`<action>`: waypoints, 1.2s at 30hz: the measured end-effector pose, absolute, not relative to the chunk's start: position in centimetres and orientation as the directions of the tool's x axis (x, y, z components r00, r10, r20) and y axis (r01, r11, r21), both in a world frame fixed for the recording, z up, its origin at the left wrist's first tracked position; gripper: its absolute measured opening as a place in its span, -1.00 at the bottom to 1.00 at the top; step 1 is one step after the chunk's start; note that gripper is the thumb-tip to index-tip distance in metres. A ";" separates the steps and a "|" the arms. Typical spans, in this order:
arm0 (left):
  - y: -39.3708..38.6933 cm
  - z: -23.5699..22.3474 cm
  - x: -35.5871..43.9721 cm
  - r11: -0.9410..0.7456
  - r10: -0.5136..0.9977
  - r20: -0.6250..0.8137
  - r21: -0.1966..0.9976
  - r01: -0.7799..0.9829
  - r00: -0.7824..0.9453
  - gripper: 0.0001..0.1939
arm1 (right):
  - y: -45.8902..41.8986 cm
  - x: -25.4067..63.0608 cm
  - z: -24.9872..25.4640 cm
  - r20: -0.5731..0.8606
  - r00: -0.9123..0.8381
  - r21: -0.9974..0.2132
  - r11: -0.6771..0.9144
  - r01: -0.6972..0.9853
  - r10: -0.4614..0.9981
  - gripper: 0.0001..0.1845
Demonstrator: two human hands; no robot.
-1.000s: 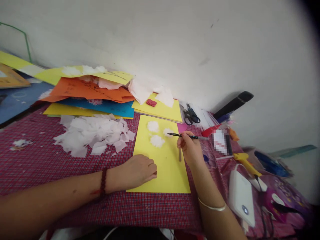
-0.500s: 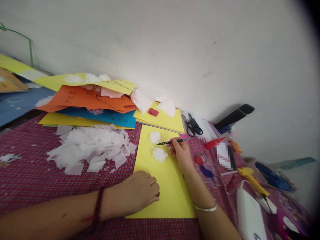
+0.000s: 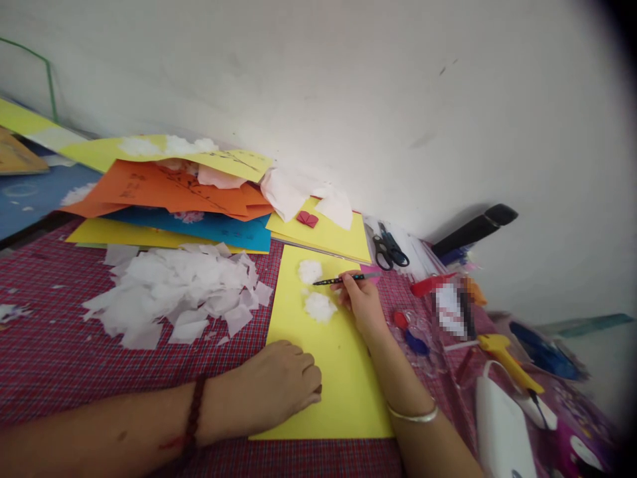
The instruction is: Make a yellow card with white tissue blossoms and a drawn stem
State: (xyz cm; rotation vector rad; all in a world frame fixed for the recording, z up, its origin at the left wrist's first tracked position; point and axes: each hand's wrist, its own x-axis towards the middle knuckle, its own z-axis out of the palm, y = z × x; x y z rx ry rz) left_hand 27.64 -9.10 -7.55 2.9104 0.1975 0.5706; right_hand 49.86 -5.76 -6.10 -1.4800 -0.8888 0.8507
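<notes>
A yellow sheet of paper (image 3: pixel 343 392) lies before me with two white fluffy paper puffs, an upper one (image 3: pixel 310 271) and a lower one (image 3: pixel 320 307). My right hand (image 3: pixel 361 299) holds a black patterned pen (image 3: pixel 328 281) in a pinch. Its tip points left, at the lower edge of the upper puff; whether it touches I cannot tell. My left hand (image 3: pixel 271 388) rests on the sheet's lower left part, fingers curled under and closed, nothing visible in them. Left of the sheet spreads a heap of white tissue paper pieces (image 3: pixel 169 292).
Stacked cards, with an orange one (image 3: pixel 164 192) among them, stand at the back left. A folded red paper piece (image 3: pixel 307 219) lies on yellow paper. Scissors (image 3: pixel 391 249), a yellow glue gun (image 3: pixel 510 362) and a white box-shaped thing (image 3: pixel 502 425) are on the right. A wall rises behind.
The whole view has shifted slightly. Both hands and the pen stay almost in the same place on the yellow sheet.
</notes>
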 end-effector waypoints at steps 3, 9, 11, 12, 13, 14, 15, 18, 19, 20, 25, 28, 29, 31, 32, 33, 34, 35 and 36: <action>-9.1 -7.4 27.6 -0.981 0.142 0.359 0.175 0.083 0.923 -0.82 | -5.7 49.7 -5.8 -0.033 0.453 -0.996 -0.067 0.058 0.891 -0.63; -9.1 -7.5 27.5 -0.979 0.151 0.374 0.187 0.085 0.915 -0.83 | -6.0 49.7 -5.3 -0.089 0.468 -0.992 -0.122 0.040 0.879 -0.75; -9.1 -7.5 27.6 -0.981 0.143 0.373 0.179 0.080 0.917 -0.83 | -6.1 49.7 -5.4 -0.092 0.474 -0.991 -0.129 0.046 0.876 -0.77; -9.1 -7.6 27.6 -0.981 0.143 0.375 0.177 0.081 0.916 -0.83 | -6.2 49.7 -5.4 -0.091 0.478 -0.990 -0.130 0.049 0.874 -0.78; -9.1 -7.6 27.6 -0.981 0.147 0.378 0.176 0.085 0.914 -0.83 | -6.2 49.7 -5.5 -0.091 0.481 -0.990 -0.130 0.049 0.872 -0.79; -9.1 -7.6 27.6 -0.980 0.152 0.378 0.179 0.089 0.913 -0.82 | -6.1 49.8 -5.6 -0.093 0.481 -0.990 -0.131 0.046 0.872 -0.79; -9.1 -7.6 27.6 -0.979 0.154 0.377 0.183 0.090 0.913 -0.83 | -6.1 49.8 -5.7 -0.097 0.479 -0.991 -0.131 0.038 0.873 -0.79; -9.1 -7.4 27.5 -0.976 0.158 0.362 0.200 0.089 0.919 -0.83 | -5.9 50.3 -5.4 -0.122 0.493 -0.992 -0.108 -0.057 0.861 -0.77; -9.0 -7.3 27.5 -0.974 0.158 0.355 0.209 0.086 0.922 -0.82 | -5.9 50.6 -5.1 -0.131 0.510 -0.990 -0.086 -0.111 0.850 -0.76; -9.0 -7.2 27.4 -0.971 0.162 0.345 0.221 0.087 0.925 -0.82 | -6.0 50.9 -4.7 -0.137 0.529 -0.984 -0.053 -0.170 0.838 -0.75; -8.6 -6.6 27.3 -0.959 0.165 0.276 0.269 0.089 0.947 -0.78 | -9.4 52.1 -2.1 -0.099 0.544 -0.935 0.110 -0.338 0.834 -0.75; -8.6 -6.4 27.3 -0.963 0.159 0.247 0.252 0.095 0.956 -0.77 | -12.6 51.6 -2.2 -0.086 0.473 -0.962 0.050 -0.269 0.877 -0.75; -8.5 -6.5 27.3 -0.964 0.158 0.242 0.246 0.097 0.957 -0.77 | -13.4 51.3 -2.7 -0.101 0.449 -0.972 0.009 -0.236 0.888 -0.74; -8.5 -6.5 27.3 -0.967 0.158 0.240 0.234 0.101 0.958 -0.76 | -14.5 50.9 -3.8 -0.140 0.417 -0.981 -0.070 -0.178 0.898 -0.70; -8.5 -6.6 27.2 -0.968 0.157 0.241 0.230 0.100 0.958 -0.75 | -14.8 50.8 -4.3 -0.150 0.404 -0.984 -0.096 -0.150 0.902 -0.69; -8.5 -6.6 27.2 -0.969 0.153 0.243 0.225 0.098 0.958 -0.74 | -14.8 50.8 -4.7 -0.146 0.394 -0.987 -0.108 -0.118 0.908 -0.68; -8.5 -6.6 27.2 -0.971 0.150 0.247 0.221 0.095 0.957 -0.73 | -14.8 51.0 -4.9 -0.129 0.384 -0.991 -0.106 -0.081 0.914 -0.68; -8.5 -6.6 27.2 -0.972 0.147 0.251 0.218 0.092 0.957 -0.72 | -14.8 51.3 -5.0 -0.104 0.380 -0.995 -0.095 -0.041 0.919 -0.69; -8.5 -6.6 27.1 -0.972 0.145 0.252 0.217 0.090 0.957 -0.72 | -14.7 51.7 -4.8 -0.079 0.384 -0.996 -0.084 -0.003 0.920 -0.70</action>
